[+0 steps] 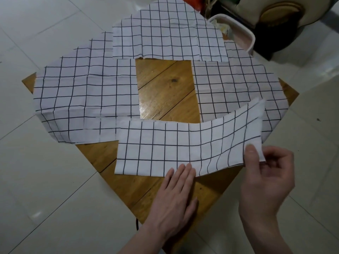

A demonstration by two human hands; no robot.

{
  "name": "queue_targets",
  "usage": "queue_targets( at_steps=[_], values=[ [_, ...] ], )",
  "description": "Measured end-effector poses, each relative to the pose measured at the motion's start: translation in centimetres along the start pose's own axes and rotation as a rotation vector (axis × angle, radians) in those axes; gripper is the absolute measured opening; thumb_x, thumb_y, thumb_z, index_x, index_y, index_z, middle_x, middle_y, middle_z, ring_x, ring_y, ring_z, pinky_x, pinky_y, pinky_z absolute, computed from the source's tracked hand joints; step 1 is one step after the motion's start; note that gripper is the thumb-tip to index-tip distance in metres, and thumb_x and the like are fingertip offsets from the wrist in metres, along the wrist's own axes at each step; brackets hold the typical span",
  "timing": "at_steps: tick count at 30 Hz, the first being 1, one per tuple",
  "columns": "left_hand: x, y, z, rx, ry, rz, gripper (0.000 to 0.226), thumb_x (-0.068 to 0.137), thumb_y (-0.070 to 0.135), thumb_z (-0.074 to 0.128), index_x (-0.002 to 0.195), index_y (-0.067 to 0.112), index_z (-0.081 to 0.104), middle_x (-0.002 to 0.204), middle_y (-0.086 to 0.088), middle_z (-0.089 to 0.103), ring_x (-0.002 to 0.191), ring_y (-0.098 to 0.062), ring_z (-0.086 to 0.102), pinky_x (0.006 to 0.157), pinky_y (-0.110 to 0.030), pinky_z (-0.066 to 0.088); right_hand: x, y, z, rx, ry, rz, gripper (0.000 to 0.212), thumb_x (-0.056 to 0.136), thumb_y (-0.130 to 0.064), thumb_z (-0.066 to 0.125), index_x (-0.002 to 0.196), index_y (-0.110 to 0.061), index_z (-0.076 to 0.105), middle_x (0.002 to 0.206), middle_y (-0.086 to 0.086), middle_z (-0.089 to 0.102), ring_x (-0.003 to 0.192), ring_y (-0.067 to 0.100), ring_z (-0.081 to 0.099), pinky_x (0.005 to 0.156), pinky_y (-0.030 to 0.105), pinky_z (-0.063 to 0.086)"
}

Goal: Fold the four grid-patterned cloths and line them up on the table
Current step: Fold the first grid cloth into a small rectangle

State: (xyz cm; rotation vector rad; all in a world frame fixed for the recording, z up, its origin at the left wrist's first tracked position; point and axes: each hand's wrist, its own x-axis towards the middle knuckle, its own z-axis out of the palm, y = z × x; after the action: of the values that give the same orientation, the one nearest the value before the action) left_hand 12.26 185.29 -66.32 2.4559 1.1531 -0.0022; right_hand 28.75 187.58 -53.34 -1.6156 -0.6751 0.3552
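Note:
Four white cloths with a black grid lie on a small wooden table (165,92). The near cloth (165,149) is folded into a long strip. My right hand (266,173) pinches its right end and lifts it off the table. My left hand (176,195) lies flat with its fingertips pressing the strip's lower edge. A far cloth (165,37) lies at the back, a left cloth (82,92) hangs over the left edge, and a right cloth (238,88) lies partly under the lifted strip.
The table stands on a pale tiled floor (45,180). A white plastic basket (238,32) sits behind the table's far right corner, with dark furniture and a cream round object (278,13) beyond it.

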Motion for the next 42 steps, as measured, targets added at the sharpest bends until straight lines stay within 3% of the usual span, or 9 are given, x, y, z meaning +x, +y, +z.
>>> queue_targets(
  at_steps=[3, 10, 14, 18, 25, 30, 34, 37, 42],
  values=[
    [-0.6, -1.7, -0.7, -0.013, 0.037, -0.03, 0.068, 0.111, 0.053, 0.025, 0.167, 0.016, 0.015, 0.174, -0.002, 0.017, 0.162, -0.016, 0.007, 0.127, -0.04, 0.01, -1.4, -1.0, 2.1, 0.027, -0.131, -0.071, 0.024, 0.093, -0.007, 0.069, 0.093, -0.024, 0.051, 0.086, -0.023, 0.062, 0.08, -0.002, 0.059, 0.072, 0.011, 0.05],
    [-3.2, -7.1, -3.0, -0.005, 0.166, -0.273, 0.069, 0.106, 0.05, 0.04, 0.163, 0.014, 0.027, 0.168, -0.007, 0.033, 0.158, -0.021, 0.022, 0.129, -0.042, 0.01, -5.1, 0.0, 6.4, -0.113, -0.453, -0.288, 0.013, 0.095, -0.022, 0.066, 0.093, -0.018, 0.054, 0.085, -0.01, 0.054, 0.076, 0.011, 0.057, 0.067, 0.02, 0.049],
    [-4.6, -9.7, -4.0, 0.024, 0.236, -0.386, 0.067, 0.102, 0.046, 0.049, 0.158, 0.012, 0.036, 0.155, -0.009, 0.047, 0.145, -0.026, 0.04, 0.126, -0.044, 0.022, -7.0, 1.0, 9.1, -0.174, -0.578, -0.327, 0.016, 0.096, -0.021, 0.065, 0.088, -0.008, 0.057, 0.083, -0.009, 0.052, 0.077, -0.002, 0.052, 0.07, 0.007, 0.042],
    [-5.4, -11.1, -4.4, 0.009, 0.275, -0.422, 0.065, 0.1, 0.038, 0.058, 0.156, 0.011, 0.039, 0.146, -0.009, 0.053, 0.138, -0.026, 0.045, 0.12, -0.049, 0.038, -8.9, 2.8, 11.8, -0.243, -0.698, -0.324, 0.014, 0.098, -0.023, 0.065, 0.091, -0.014, 0.057, 0.086, -0.01, 0.052, 0.076, 0.002, 0.052, 0.067, 0.012, 0.044],
    [-5.7, -11.7, -4.7, -0.241, 0.378, -0.453, 0.07, 0.096, 0.017, 0.068, 0.157, 0.012, 0.036, 0.135, -0.006, 0.059, 0.128, -0.021, 0.052, 0.111, -0.041, 0.046, -10.6, 5.5, 14.9, -0.342, -0.827, -0.291, 0.018, 0.096, -0.019, 0.071, 0.092, -0.022, 0.053, 0.085, -0.014, 0.052, 0.073, 0.005, 0.052, 0.062, 0.017, 0.046],
    [-6.0, -11.9, -5.1, -0.306, 0.42, -0.509, 0.078, 0.092, 0.01, 0.072, 0.159, 0.013, 0.032, 0.13, -0.007, 0.06, 0.12, -0.017, 0.052, 0.103, -0.03, 0.045, -11.1, 7.0, 15.9, -0.392, -0.916, -0.259, 0.019, 0.098, -0.028, 0.07, 0.092, -0.026, 0.052, 0.085, -0.014, 0.054, 0.076, 0.007, 0.055, 0.065, 0.031, 0.052],
    [-6.1, -12.0, -4.9, -0.285, 0.424, -0.449, 0.074, 0.091, 0.007, 0.071, 0.157, 0.01, 0.038, 0.128, -0.005, 0.061, 0.121, -0.018, 0.055, 0.106, -0.033, 0.048, -11.3, 7.9, 15.8, -0.397, -1.007, -0.171, 0.017, 0.098, -0.032, 0.069, 0.095, -0.028, 0.053, 0.088, -0.014, 0.057, 0.084, 0.008, 0.058, 0.073, 0.034, 0.054],
    [-6.3, -12.0, -4.6, -0.212, 0.387, -0.428, 0.065, 0.092, 0.014, 0.068, 0.153, 0.012, 0.046, 0.141, -0.005, 0.057, 0.132, -0.021, 0.052, 0.11, -0.044, 0.047, -11.1, 7.8, 15.4, -0.353, -1.058, -0.137, 0.009, 0.1, -0.031, 0.065, 0.104, -0.025, 0.06, 0.098, -0.013, 0.06, 0.093, 0.007, 0.06, 0.08, 0.028, 0.054],
    [-6.4, -12.1, -4.5, -0.135, 0.385, -0.473, 0.039, 0.097, 0.025, 0.062, 0.134, 0.016, 0.061, 0.153, -0.01, 0.046, 0.138, -0.03, 0.046, 0.114, -0.046, 0.042, -8.9, 7.5, 12.7, -0.397, -1.047, -0.294, 0.026, 0.107, -0.026, 0.048, 0.123, -0.017, 0.066, 0.114, -0.008, 0.066, 0.107, 0.004, 0.06, 0.093, 0.025, 0.05]
  ],
)
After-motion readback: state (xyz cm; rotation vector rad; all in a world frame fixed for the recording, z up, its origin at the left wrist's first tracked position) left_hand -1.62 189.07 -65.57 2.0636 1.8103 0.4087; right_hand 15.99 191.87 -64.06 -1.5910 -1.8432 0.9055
